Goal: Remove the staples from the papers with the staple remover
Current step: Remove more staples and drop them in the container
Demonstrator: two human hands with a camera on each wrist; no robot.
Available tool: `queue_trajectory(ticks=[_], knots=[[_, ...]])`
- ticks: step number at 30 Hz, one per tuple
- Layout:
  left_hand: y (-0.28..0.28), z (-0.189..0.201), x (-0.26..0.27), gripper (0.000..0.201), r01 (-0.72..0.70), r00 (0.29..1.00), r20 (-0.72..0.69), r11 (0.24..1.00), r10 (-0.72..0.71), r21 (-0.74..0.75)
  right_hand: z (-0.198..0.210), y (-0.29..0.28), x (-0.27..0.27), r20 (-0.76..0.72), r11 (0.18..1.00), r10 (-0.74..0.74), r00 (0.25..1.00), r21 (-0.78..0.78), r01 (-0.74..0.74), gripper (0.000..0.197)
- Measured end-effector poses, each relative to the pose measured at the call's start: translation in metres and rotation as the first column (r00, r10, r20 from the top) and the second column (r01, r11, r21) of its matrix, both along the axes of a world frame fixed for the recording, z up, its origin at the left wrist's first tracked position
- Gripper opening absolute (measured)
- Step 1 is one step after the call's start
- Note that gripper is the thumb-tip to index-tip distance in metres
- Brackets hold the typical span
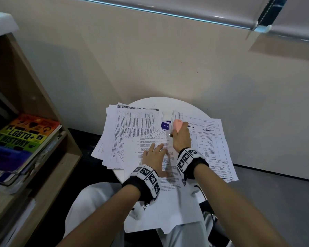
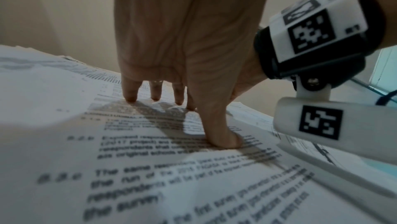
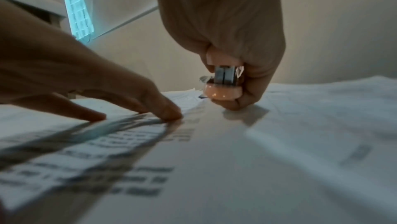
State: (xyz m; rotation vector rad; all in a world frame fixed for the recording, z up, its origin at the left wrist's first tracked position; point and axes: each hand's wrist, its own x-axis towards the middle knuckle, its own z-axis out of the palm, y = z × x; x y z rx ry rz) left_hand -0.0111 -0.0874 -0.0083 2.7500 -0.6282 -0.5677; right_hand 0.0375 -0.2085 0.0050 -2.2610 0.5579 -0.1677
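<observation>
Printed papers lie spread over a small round white table. My left hand rests flat on the front sheet, its straight fingertips pressing the paper down. My right hand grips a pink staple remover just beyond the left hand, at the top corner of that sheet. In the right wrist view the remover shows its metal jaws closed together, held low over the paper in my right hand. No staple is visible in any view.
A wooden bookshelf stands at the left with a rainbow-covered book on a stack. A beige wall runs behind the table. A blue and white card lies among the papers. Sheets overhang the table toward my lap.
</observation>
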Motion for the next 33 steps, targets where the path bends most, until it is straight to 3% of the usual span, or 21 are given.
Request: queue_trajectory(ticks=[3, 5, 7, 9, 11, 13, 15, 20, 23, 27, 30, 33], knots=[[0.003, 0.001, 0.001, 0.089, 0.023, 0.999, -0.027, 1.0, -0.023, 0.007, 0.011, -0.01, -0.011, 0.024, 0.994, 0.088, 0.996, -0.059, -0.087, 0.039], [0.005, 0.002, 0.005, 0.078, 0.013, 0.999, -0.042, 1.0, -0.014, -0.027, 0.018, -0.017, -0.028, 0.076, 0.991, 0.136, 0.988, -0.013, -0.136, 0.042], [0.003, 0.005, 0.004, 0.05, -0.068, 0.998, -0.017, 0.955, 0.066, -0.288, 0.026, -0.024, -0.048, 0.122, 0.988, 0.135, 0.983, 0.062, -0.144, 0.041], [-0.007, 0.014, -0.007, 0.033, -0.173, 0.98, -0.031, 0.761, 0.197, -0.626, 0.033, -0.029, -0.072, 0.138, 0.983, 0.124, 0.983, 0.116, -0.141, 0.037], [-0.021, 0.029, -0.025, 0.029, -0.288, 0.948, -0.166, 0.507, 0.271, -0.812, 0.037, -0.031, -0.096, 0.171, 0.978, 0.119, 0.978, 0.15, -0.145, 0.033], [-0.037, 0.04, -0.043, 0.019, -0.408, 0.901, -0.332, 0.283, 0.28, -0.868, 0.039, -0.032, -0.121, 0.192, 0.977, 0.091, 0.977, 0.171, -0.125, 0.029], [-0.048, 0.045, -0.06, 0.011, -0.476, 0.864, -0.426, 0.164, 0.268, -0.864, 0.041, -0.035, -0.142, 0.201, 0.975, 0.057, 0.978, 0.201, -0.098, 0.028], [-0.072, 0.051, -0.099, 0.01, -0.477, 0.867, -0.424, 0.192, 0.262, -0.858, 0.043, -0.052, -0.197, 0.238, 0.993, 0.018, 0.971, 0.106, -0.045, 0.034], [-0.096, 0.057, -0.118, 0.01, -0.47, 0.875, -0.419, 0.218, 0.243, -0.855, 0.043, -0.07, -0.238, 0.234, 0.998, 0.007, 0.972, 0.056, -0.021, 0.028], [-0.14, 0.066, -0.134, 0.008, -0.471, 0.882, -0.45, 0.263, 0.139, -0.842, 0.045, -0.102, -0.315, 0.205, 0.99, -0.103, 0.973, 0.113, 0.081, 0.03], [-0.18, 0.063, -0.157, 0.016, -0.471, 0.869, -0.494, 0.354, 0.029, -0.808, 0.037, -0.131, -0.376, 0.172, 0.946, -0.275, 0.946, 0.224, 0.235, 0.04], [-0.219, 0.027, -0.192, 0.02, -0.47, 0.834, -0.552, 0.513, -0.009, -0.718, 0.021, -0.158, -0.425, 0.131, 0.878, -0.447, 0.885, 0.256, 0.405, 0.035]])
